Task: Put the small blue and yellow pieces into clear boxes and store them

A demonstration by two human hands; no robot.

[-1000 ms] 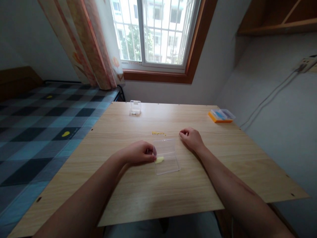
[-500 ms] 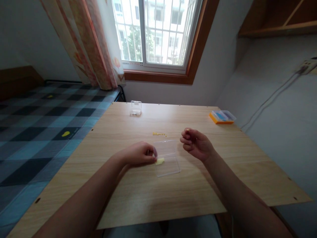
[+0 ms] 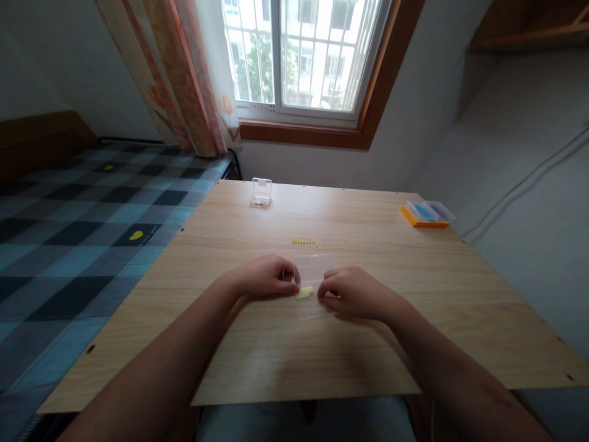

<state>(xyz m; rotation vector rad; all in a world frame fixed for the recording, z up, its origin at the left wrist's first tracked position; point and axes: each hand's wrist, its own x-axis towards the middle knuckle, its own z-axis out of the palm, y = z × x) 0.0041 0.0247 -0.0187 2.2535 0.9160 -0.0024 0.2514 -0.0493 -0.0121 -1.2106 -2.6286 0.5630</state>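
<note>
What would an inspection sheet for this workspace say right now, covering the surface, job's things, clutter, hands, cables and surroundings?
Surface: light wooden table, flat, small holes along its edges.
Job's things: clear plastic case lying flat between the hands; small yellow piece at its left edge; row of tiny yellow bits just beyond it.
Clutter: small clear box at the far edge; orange-based box at the far right.
Hands: left hand, grip pinched at the case's left edge; right hand curled over the case's near part, grip hidden.
Cables: white cable running along the right wall.
Surroundings: barred window, patterned curtain, checked bed cover on the left.
</note>
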